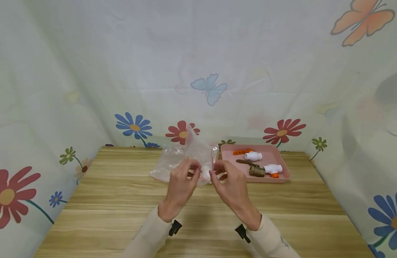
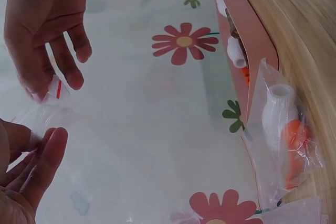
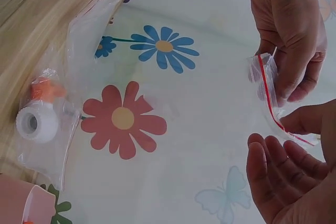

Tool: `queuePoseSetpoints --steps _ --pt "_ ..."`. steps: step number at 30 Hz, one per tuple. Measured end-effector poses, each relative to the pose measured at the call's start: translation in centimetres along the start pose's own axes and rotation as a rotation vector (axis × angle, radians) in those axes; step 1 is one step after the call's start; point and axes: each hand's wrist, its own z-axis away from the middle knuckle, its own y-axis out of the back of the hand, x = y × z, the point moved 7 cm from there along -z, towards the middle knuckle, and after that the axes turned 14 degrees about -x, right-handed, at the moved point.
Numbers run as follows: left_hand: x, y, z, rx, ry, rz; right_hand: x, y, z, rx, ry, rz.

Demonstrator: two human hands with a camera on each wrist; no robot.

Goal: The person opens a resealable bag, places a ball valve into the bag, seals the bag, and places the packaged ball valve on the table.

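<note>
Zip bag: a clear plastic zip bag [image 3: 266, 85] with a red strip is held up in the air between the two hands, above the counter [image 1: 121, 200] and left of the tray.
Left hand: the left hand [image 1: 182, 181] grasps the film, thumb and fingers pinching one side of the zip bag.
Right hand: the right hand [image 1: 232, 184] grasps the opposite side, its thumb at the red strip; in its own wrist view, the other fingers stand loosely bent beside the film.
Bagged valve: a white valve with an orange handle [image 2: 281, 116] lies inside another clear bag on the counter, just beside the tray; in the head view the held film and hands mostly hide it.
Loose bag: a further clear bag with a red edge [image 1: 164, 165] lies to the left.
Pink tray: the tray [image 1: 230, 175] sits to the right and carries a brass valve [image 1: 257, 171] with a brown lever, a white valve with an orange lever [image 1: 253, 156] towards the back, and a white valve with an orange part [image 1: 273, 168] beside the brass one.
Sleeves: cream sleeves [image 1: 150, 233], with black clips [image 1: 175, 228] near the wrists.
Backdrop: pale fabric [image 1: 146, 71] printed with flowers and butterflies.
</note>
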Motion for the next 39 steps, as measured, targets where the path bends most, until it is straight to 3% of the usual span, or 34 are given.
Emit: queuePoseSetpoints --steps 6,20,39 --pt "-0.1 0.1 0.1 0.013 -0.030 0.005 0.4 0.3 0.1 0.021 -0.005 -0.021" --pt "-1.1 1.2 0.7 0.017 0.000 -0.032 1.5 1.9 0.2 0.126 -0.022 0.056" --pt "-1.7 1.6 1.1 0.069 0.014 0.006 2.8 2.9 0.6 0.136 -0.092 0.053"
